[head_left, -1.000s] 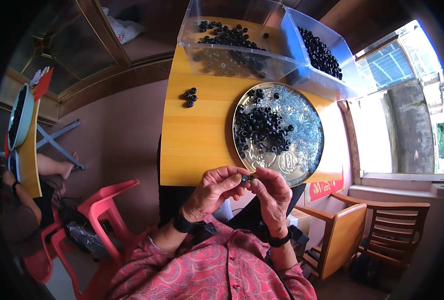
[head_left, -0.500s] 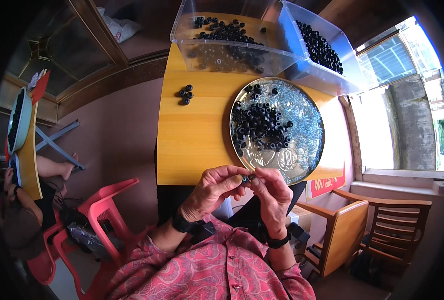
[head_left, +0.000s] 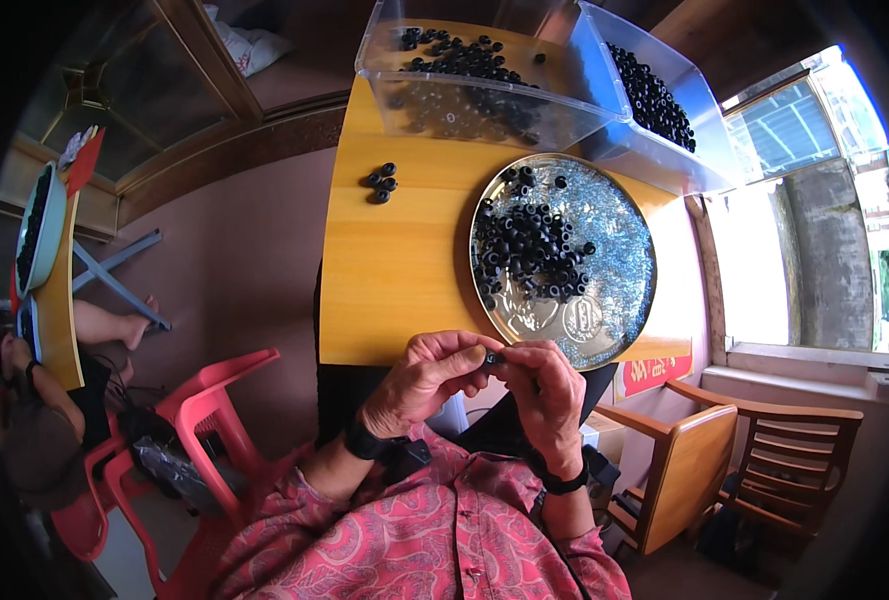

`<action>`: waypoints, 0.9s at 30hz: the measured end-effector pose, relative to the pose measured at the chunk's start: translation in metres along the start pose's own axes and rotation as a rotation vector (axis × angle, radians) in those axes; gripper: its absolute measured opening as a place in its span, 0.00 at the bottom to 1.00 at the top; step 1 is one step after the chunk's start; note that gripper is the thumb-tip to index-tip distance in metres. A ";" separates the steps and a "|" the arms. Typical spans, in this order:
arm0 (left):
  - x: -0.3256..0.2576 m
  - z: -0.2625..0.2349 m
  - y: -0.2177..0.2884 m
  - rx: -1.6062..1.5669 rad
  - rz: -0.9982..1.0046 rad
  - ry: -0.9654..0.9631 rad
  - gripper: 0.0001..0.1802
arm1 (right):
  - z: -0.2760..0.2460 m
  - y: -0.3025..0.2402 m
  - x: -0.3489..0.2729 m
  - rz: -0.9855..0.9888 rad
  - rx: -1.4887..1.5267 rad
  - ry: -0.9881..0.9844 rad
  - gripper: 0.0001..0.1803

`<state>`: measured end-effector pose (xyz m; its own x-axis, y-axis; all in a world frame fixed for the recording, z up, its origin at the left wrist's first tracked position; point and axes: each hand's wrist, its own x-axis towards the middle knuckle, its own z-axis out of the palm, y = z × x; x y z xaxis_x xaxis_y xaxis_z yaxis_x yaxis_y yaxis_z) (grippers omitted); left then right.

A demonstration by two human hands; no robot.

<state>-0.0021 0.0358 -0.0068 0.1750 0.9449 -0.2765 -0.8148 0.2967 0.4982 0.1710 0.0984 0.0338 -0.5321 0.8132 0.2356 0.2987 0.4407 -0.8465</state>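
Note:
In front of my chest, past the table's near edge, both hands meet at the fingertips. My left hand is closed, pinching a small round black part between thumb and forefinger. My right hand is closed too, its thumb and forefinger pressed on the same part from the other side; the fingers cover most of it. Just beyond the hands lies a round metal tray. It bears a heap of black round hollow parts and many tiny clear-bluish pieces.
Several black parts sit apart on the yellow table. Two clear plastic bins with more black parts stand at its far side. Red plastic chairs are at left, where another person sits; a wooden chair is at right.
My right fingers have shifted slightly around the black part and bent closer over it. The table and tray appear a little further right in the view.

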 end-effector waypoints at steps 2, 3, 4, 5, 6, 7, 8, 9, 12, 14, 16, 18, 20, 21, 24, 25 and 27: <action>0.000 0.002 0.002 0.014 -0.003 -0.003 0.15 | 0.000 -0.002 -0.002 0.049 0.026 0.003 0.16; 0.000 0.003 0.003 0.028 -0.006 -0.005 0.15 | 0.001 -0.003 -0.003 0.097 0.053 0.006 0.16; 0.000 0.005 0.002 0.027 -0.005 -0.004 0.15 | 0.000 -0.006 -0.002 0.097 0.053 0.005 0.16; 0.000 0.006 0.002 0.016 0.002 0.008 0.15 | -0.001 -0.010 0.001 0.069 0.006 -0.003 0.17; 0.000 0.007 0.001 0.005 0.008 0.019 0.15 | -0.001 -0.013 0.001 0.042 -0.041 -0.011 0.18; 0.000 0.007 0.000 0.005 0.008 0.019 0.15 | 0.001 -0.013 0.001 0.042 -0.041 -0.011 0.18; 0.000 0.007 -0.001 -0.037 0.013 0.012 0.15 | 0.002 -0.012 0.000 0.000 -0.059 0.010 0.18; 0.000 0.006 -0.002 -0.079 0.018 0.005 0.15 | 0.003 -0.011 0.000 -0.043 -0.077 0.032 0.18; 0.002 0.001 -0.006 -0.096 0.021 -0.038 0.15 | 0.004 -0.006 -0.004 -0.040 -0.070 0.022 0.17; 0.001 0.000 -0.005 -0.105 0.013 -0.037 0.14 | 0.004 -0.009 -0.004 -0.019 -0.039 0.013 0.17; 0.000 0.001 -0.005 -0.115 0.006 -0.036 0.14 | 0.003 -0.010 -0.004 0.002 -0.007 0.004 0.16; -0.001 0.001 -0.005 -0.120 0.008 -0.020 0.14 | 0.001 -0.006 -0.007 0.037 0.062 -0.003 0.14; -0.001 0.001 -0.004 -0.099 0.007 -0.022 0.14 | 0.001 -0.003 -0.008 0.052 0.120 0.002 0.14; -0.002 0.002 -0.003 -0.078 0.003 -0.024 0.14 | 0.000 -0.003 -0.009 0.068 0.179 0.008 0.14; -0.003 0.002 -0.001 -0.062 -0.001 -0.036 0.15 | 0.000 -0.002 -0.010 0.116 0.302 -0.001 0.13; -0.003 0.002 -0.001 -0.062 -0.002 -0.036 0.15 | 0.000 -0.003 -0.010 0.116 0.302 -0.001 0.13; -0.003 0.002 -0.002 -0.074 0.008 -0.035 0.14 | 0.000 -0.005 -0.011 0.268 0.475 0.004 0.10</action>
<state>-0.0001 0.0322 -0.0056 0.1870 0.9518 -0.2430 -0.8546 0.2796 0.4376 0.1760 0.0872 0.0352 -0.4834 0.8752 -0.0167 0.0324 -0.0012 -0.9995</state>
